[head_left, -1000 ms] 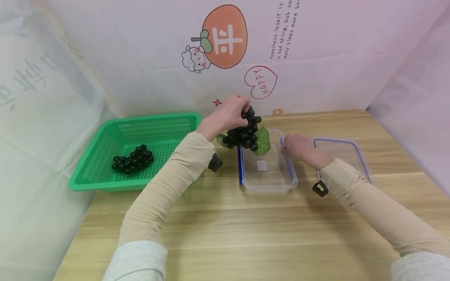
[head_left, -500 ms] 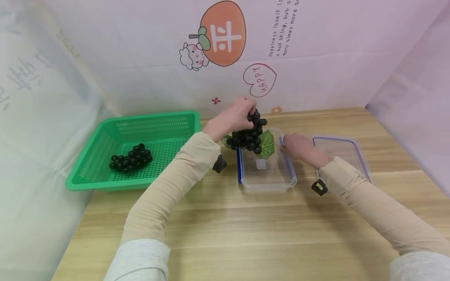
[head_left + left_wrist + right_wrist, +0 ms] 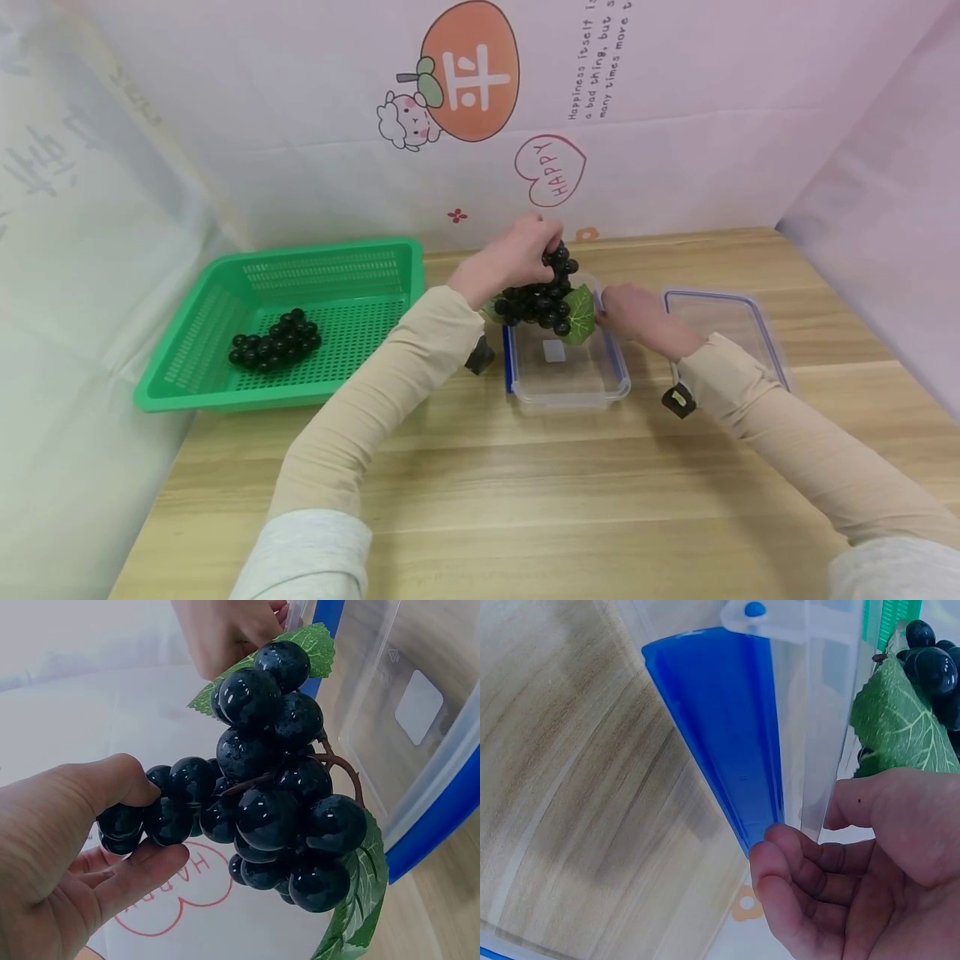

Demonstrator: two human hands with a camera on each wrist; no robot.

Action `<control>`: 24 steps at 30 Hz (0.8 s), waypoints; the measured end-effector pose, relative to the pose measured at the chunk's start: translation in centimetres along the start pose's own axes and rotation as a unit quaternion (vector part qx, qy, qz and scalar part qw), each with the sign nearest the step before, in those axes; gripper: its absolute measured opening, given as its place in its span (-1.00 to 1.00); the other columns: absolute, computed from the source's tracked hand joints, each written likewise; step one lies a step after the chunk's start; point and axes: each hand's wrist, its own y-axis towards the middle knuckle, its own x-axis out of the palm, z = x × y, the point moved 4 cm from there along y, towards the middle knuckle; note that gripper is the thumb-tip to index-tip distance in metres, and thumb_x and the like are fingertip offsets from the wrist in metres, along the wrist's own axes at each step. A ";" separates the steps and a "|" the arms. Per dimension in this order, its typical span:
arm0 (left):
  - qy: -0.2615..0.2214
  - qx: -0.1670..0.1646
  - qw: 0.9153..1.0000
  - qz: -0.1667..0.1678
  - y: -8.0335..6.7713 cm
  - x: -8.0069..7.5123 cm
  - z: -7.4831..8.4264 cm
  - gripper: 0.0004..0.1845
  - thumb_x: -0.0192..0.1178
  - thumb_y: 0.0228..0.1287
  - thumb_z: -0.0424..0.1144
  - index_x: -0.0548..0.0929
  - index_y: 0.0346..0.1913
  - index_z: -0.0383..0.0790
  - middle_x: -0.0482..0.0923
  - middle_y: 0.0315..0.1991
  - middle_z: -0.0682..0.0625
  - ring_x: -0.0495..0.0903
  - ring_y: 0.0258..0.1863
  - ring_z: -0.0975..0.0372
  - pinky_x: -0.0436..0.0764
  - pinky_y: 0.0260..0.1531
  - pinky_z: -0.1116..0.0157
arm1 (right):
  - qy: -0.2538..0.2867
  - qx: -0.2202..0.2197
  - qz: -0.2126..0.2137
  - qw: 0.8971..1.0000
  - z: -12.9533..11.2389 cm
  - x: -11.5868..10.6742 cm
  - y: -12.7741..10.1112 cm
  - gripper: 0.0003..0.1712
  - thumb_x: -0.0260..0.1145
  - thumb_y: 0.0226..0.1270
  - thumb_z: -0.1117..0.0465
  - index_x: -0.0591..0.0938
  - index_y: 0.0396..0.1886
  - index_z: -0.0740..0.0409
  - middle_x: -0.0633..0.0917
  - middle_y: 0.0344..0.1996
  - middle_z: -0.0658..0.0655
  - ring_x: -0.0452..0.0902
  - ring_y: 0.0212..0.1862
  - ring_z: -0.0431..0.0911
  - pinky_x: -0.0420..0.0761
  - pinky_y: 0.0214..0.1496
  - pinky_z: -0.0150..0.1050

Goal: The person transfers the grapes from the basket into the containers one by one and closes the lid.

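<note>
My left hand (image 3: 517,258) pinches a bunch of black grapes (image 3: 536,304) by one end between thumb and fingers. In the left wrist view the grapes (image 3: 270,817) hang with green leaves (image 3: 352,900) and a brown stem showing. The bunch is over the far part of a clear plastic food container (image 3: 577,379). At that container's right side, my right hand (image 3: 633,312) grips the wall near the far corner. The right wrist view shows its fingers (image 3: 802,900) curled on the outside by a blue side flap (image 3: 727,727), with the thumb across the wall.
A green plastic basket (image 3: 168,358) stands on the left with another bunch of black grapes (image 3: 277,342) inside. Right of the container lies a clear lid (image 3: 767,333) with a blue seal. A printed cloth (image 3: 315,167) rises behind the wooden table (image 3: 562,492).
My left hand has carried the bunch of grapes rightward and slightly toward me, farther over the container. My right hand keeps its grip on the container's side.
</note>
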 end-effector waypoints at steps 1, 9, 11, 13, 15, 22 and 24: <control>0.001 0.001 1.000 0.000 0.1 0.1 0.1 -0.73 0.26 0.10 -0.29 0.35 -0.25 -0.18 0.27 -0.26 -0.01 0.27 -0.24 0.17 0.30 -0.25 0.32 | -0.001 0.002 -0.001 1.000 0.0 0.1 0.0 -0.68 0.08 0.30 0.23 0.37 -0.68 0.13 0.43 -0.72 0.06 0.34 -0.67 -0.14 0.34 -0.68 -0.39; -0.004 0.013 1.000 0.000 0.4 1.0 0.7 -0.73 0.24 0.10 -0.31 0.32 -0.27 -0.14 0.24 -0.25 0.00 0.27 -0.25 0.18 0.30 -0.28 0.35 | -0.020 -0.002 0.011 1.000 0.1 0.4 0.2 -0.78 0.12 0.23 0.29 0.45 -0.60 0.23 0.49 -0.66 0.13 0.41 -0.61 -0.07 0.41 -0.64 -0.31; -0.007 0.011 1.000 -0.006 0.5 1.1 0.9 -0.73 0.22 0.11 -0.31 0.31 -0.26 -0.13 0.23 -0.24 0.00 0.26 -0.25 0.19 0.29 -0.28 0.36 | -0.015 -0.003 0.011 1.000 0.2 0.5 0.2 -0.79 0.12 0.22 0.31 0.44 -0.62 0.22 0.48 -0.67 0.13 0.41 -0.61 -0.06 0.41 -0.64 -0.31; -0.008 0.007 1.000 -0.013 0.6 1.3 1.0 -0.73 0.20 0.12 -0.31 0.30 -0.25 -0.11 0.22 -0.23 0.01 0.26 -0.24 0.19 0.28 -0.29 0.37 | -0.014 -0.003 0.012 1.000 0.2 0.5 0.3 -0.79 0.10 0.18 0.33 0.42 -0.64 0.20 0.47 -0.68 0.13 0.40 -0.62 -0.07 0.40 -0.65 -0.32; -0.008 0.005 1.000 -0.019 0.8 1.5 1.1 -0.73 0.20 0.12 -0.31 0.30 -0.23 -0.10 0.23 -0.21 0.01 0.27 -0.23 0.20 0.30 -0.29 0.37 | -0.009 0.001 0.011 1.000 0.3 0.5 0.3 -0.82 0.09 0.17 0.34 0.42 -0.62 0.21 0.47 -0.67 0.13 0.40 -0.61 -0.07 0.39 -0.65 -0.33; -0.006 0.009 0.999 -0.032 1.0 2.1 1.2 -0.72 0.20 0.13 -0.31 0.30 -0.20 -0.09 0.22 -0.21 0.01 0.25 -0.21 0.20 0.30 -0.27 0.37 | -0.016 0.002 0.017 1.000 0.4 0.2 0.4 -0.91 0.10 0.11 0.37 0.48 -0.52 0.31 0.53 -0.60 0.22 0.47 -0.54 0.02 0.49 -0.58 -0.22; -0.005 0.016 0.999 -0.032 0.9 2.3 1.2 -0.72 0.20 0.12 -0.31 0.31 -0.22 -0.11 0.22 -0.23 0.01 0.25 -0.22 0.20 0.30 -0.26 0.36 | -0.018 0.002 0.018 1.000 0.4 0.2 0.4 -0.90 0.11 0.12 0.37 0.48 -0.54 0.31 0.54 -0.59 0.24 0.48 -0.52 0.03 0.50 -0.56 -0.20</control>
